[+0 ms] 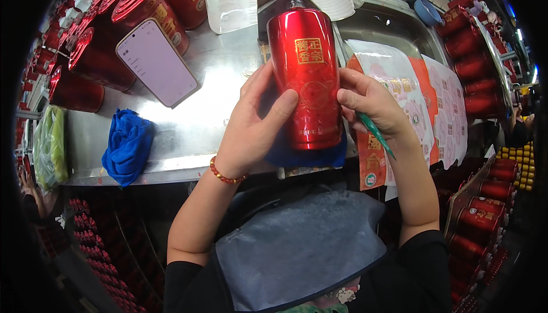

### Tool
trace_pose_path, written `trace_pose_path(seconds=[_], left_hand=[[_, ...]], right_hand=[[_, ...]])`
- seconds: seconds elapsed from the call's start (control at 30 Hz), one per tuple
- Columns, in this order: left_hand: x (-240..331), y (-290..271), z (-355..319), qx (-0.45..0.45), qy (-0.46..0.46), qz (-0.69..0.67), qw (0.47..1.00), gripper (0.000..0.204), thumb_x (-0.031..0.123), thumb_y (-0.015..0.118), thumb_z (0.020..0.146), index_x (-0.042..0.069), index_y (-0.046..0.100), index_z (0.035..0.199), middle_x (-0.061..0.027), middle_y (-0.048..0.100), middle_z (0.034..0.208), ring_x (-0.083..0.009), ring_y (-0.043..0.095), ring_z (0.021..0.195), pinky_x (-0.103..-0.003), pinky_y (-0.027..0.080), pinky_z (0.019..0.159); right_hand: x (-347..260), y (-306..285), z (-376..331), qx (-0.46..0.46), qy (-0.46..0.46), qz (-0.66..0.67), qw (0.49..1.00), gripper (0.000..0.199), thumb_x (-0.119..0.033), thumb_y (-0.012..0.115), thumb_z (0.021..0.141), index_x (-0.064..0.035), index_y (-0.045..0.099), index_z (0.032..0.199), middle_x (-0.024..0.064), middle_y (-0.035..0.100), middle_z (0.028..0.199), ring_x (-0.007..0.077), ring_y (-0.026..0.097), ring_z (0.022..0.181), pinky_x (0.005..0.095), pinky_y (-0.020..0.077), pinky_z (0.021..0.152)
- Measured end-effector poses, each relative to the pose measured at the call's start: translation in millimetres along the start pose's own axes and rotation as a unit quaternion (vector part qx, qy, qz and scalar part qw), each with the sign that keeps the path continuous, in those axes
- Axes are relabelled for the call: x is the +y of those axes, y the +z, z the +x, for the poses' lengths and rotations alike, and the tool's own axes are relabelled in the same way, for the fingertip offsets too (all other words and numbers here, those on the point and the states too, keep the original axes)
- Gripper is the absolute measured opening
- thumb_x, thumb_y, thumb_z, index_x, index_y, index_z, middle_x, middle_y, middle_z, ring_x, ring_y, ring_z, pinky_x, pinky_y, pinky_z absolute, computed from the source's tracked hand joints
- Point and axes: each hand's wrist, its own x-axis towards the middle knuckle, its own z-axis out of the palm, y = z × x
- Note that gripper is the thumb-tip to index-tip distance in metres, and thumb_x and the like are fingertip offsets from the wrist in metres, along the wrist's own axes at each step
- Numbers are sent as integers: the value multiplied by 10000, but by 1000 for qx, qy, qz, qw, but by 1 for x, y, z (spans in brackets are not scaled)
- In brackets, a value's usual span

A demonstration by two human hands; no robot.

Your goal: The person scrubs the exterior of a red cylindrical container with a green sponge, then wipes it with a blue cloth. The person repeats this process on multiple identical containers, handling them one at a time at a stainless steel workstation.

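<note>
Blue-grey apron [302, 244] fabric spreads before you at the near edge of a steel worktop [185, 136], with red containers [101, 61] crowding its far left. Printed sheets [449, 110], white, orange and red, overlap to your right beside the sink. Between your hands, over the middle of the worktop's near part, is a glossy red bottle [308, 76], its gold square emblem facing up at you and its neck pointing away.

Your left hand [258, 107] is closed around the bottle's left side, thumb across the lower front, the other fingers partly hidden behind. Your right hand [377, 103] grips the opposite side, thumb at the edge, fingers curled, with a slim green tool [374, 130] tucked in the same hand. Below the base is a folded blue cloth [311, 157]; whether the bottle rests on it, you cannot tell from this angle.

The step in hand appears to be steadying and positioning the bottle's decorated face. Your next move seems to call for a firm left hold on the slick surface, and a right hand free enough to manage the tool without scratching.

A pale-screened phone [157, 61] lies to the left.
</note>
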Motion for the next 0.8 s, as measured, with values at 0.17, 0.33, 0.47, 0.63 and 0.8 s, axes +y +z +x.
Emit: trace_pose_path(seconds=[0.17,0.33,0.47,0.63,0.8], left_hand=[[-1,-1,0,-1,7,-9,1000,668,343,669,1004,6,428,1528,-189,467,1483,-285,437,1411,-402,321,1189],[-1,-1,0,-13,2,-37,999,683,364,668,1007,3,421,1531,-185,467,1477,-273,432,1412,-400,332,1182],[0,-1,0,-14,-10,-48,999,702,386,667,1006,0,415,1535,-183,454,1485,-271,425,1417,-400,336,1183],[0,-1,-1,-12,-13,-42,999,719,400,667,1006,-6,405,1538,-186,439,1496,-273,422,1419,-401,335,1185],[1,-1,-1,-14,-9,-53,998,720,358,684,990,-5,398,1542,-198,422,1512,-281,414,1425,-406,326,1191]], right_hand=[[-3,-1,0,-11,8,0,1000,690,-213,804,901,59,485,1450,13,666,943,25,568,654,166,456,547],[-2,2,0,-4,-3,3,1000,709,-217,812,893,62,481,1455,10,666,926,24,565,651,167,456,556],[-2,2,0,-1,-8,-3,1000,725,-224,823,884,67,482,1454,9,667,929,24,561,649,169,456,562],[-2,2,1,-3,-9,12,1000,727,-231,837,871,68,499,1441,4,667,942,14,557,649,158,451,558],[1,-2,3,-9,-19,3,1000,663,-295,781,929,53,521,1430,39,679,957,11,559,645,150,453,552]])
